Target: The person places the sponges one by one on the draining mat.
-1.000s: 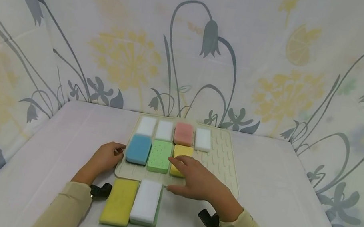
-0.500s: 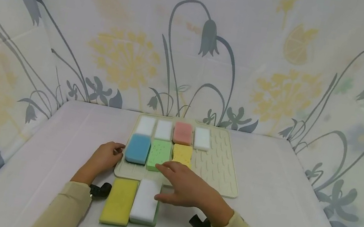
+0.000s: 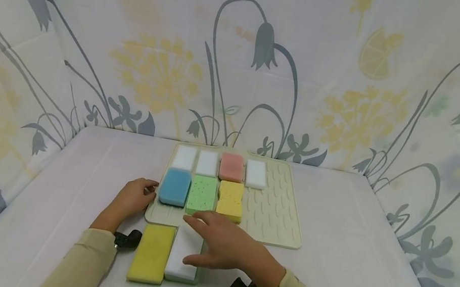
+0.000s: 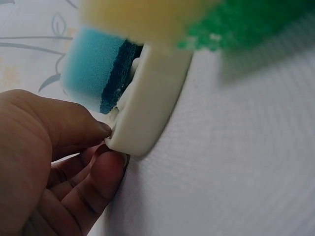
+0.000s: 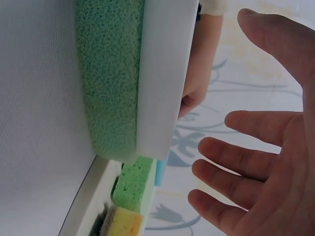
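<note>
My left hand [image 3: 132, 203] pinches the left edge of a cream ridged drying mat [image 3: 275, 213] between thumb and fingertip, as the left wrist view shows. Just beside it on the mat lies a blue sponge [image 3: 175, 187] with a dark scouring layer underneath. With spread fingers, my right hand [image 3: 230, 247] hovers over a white-topped sponge [image 3: 183, 258] that has a green lower layer [image 5: 110, 73]; the right wrist view shows a gap between them. Left of that sponge lies a long yellow sponge [image 3: 151, 254] on the table. Its green underside [image 4: 246, 22] appears in the left wrist view.
On the mat, a speckled green sponge [image 3: 201, 194] and a yellow sponge [image 3: 230, 199] stand beside the blue one. Behind them runs a row with white sponges [image 3: 256, 174] and a pink sponge [image 3: 232, 167]. A patterned cloth [image 3: 338, 106] hangs at the back.
My right hand has moved from above the yellow sponge on the mat, toward me and left, over the white-topped sponge. The left hand has stayed at the mat's edge.
</note>
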The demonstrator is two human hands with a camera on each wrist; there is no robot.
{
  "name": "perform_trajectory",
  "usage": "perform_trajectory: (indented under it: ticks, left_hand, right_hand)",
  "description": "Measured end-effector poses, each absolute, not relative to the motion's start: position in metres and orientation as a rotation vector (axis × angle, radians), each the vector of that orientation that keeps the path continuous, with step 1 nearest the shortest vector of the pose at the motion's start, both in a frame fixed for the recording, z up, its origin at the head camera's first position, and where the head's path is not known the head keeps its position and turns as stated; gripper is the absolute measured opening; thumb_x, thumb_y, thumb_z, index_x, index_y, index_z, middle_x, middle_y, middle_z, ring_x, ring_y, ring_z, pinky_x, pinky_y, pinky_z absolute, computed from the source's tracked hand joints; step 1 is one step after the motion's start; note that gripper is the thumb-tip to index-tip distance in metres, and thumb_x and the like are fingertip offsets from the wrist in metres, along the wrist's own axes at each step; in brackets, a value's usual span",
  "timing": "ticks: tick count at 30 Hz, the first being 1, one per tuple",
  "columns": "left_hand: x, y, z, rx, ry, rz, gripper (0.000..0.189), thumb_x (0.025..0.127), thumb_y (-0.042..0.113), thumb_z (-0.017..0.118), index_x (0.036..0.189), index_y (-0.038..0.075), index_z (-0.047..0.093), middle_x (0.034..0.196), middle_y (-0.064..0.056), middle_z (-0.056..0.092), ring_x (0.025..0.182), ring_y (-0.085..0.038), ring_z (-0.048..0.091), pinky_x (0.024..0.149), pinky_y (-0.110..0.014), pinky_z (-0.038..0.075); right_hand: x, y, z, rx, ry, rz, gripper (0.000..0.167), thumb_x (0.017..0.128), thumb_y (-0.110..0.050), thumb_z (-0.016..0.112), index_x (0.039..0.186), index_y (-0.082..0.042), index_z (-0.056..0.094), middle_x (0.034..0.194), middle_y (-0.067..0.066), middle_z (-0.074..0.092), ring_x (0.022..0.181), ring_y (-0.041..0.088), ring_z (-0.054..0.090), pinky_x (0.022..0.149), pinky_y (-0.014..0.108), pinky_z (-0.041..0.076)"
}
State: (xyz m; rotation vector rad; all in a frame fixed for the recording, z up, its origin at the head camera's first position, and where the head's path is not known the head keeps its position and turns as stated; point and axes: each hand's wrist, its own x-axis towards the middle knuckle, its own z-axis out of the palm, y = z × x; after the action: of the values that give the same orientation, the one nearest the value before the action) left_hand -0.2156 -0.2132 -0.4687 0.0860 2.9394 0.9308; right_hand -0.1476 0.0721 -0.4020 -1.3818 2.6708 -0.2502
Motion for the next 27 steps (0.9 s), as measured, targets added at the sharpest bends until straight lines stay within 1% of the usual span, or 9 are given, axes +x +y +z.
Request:
perform_trajectory:
  ticks: [6,12,17,20,27]
  left_hand:
    - [-0.215,-0.213,-0.469,0.083,2.943,0.929,0.040,0.095,0.012,0.054,0.132,-0.003,0.057,0.113,-0.018,0.064,0.102,-0.031,0.063,0.082,-0.044,0.053]
    - [-0.215,-0.213,-0.470,0.076,2.941,0.943,0.039,0.095,0.012,0.055,0.132,-0.002,0.057,0.112,-0.018,0.064,0.100,-0.029,0.063,0.080,-0.041,0.053]
    - [-0.216,-0.213,-0.470,0.081,2.940,0.945,0.039,0.095,0.012,0.055,0.131,-0.003,0.057,0.112,-0.018,0.064,0.100,-0.029,0.063,0.080,-0.041,0.053]
    - [-0.215,-0.213,-0.469,0.081,2.937,0.939,0.039,0.095,0.013,0.055,0.132,-0.002,0.057,0.112,-0.017,0.064,0.100,-0.028,0.063,0.080,-0.041,0.053]
    - [-0.215,-0.213,-0.470,0.072,2.926,0.950,0.040,0.095,0.013,0.055,0.132,-0.002,0.057,0.112,-0.017,0.064,0.101,-0.029,0.062,0.080,-0.042,0.053]
  right_hand:
    - [-0.144,0.067,-0.404,-1.416,2.653,-0.231,0.088,0.085,-0.068,0.056,0.154,-0.021,0.029,0.149,0.006,0.042,0.132,0.022,0.047,0.106,0.040,0.044]
    - [-0.143,0.061,-0.410,-1.436,2.664,-0.157,0.095,0.080,-0.074,0.057,0.153,-0.019,0.031,0.149,0.009,0.043,0.135,0.025,0.044,0.107,0.043,0.042]
    - [-0.142,0.056,-0.413,-1.349,2.633,-0.140,0.099,0.076,-0.077,0.058,0.153,-0.021,0.031,0.152,0.010,0.040,0.139,0.026,0.040,0.109,0.045,0.039]
    - [-0.140,0.054,-0.414,-1.300,2.615,-0.118,0.099,0.076,-0.077,0.058,0.153,-0.022,0.030,0.153,0.010,0.038,0.140,0.026,0.039,0.111,0.045,0.038]
    - [-0.135,0.050,-0.415,-1.261,2.627,-0.078,0.098,0.075,-0.075,0.061,0.152,-0.022,0.031,0.153,0.008,0.038,0.138,0.024,0.040,0.110,0.043,0.039]
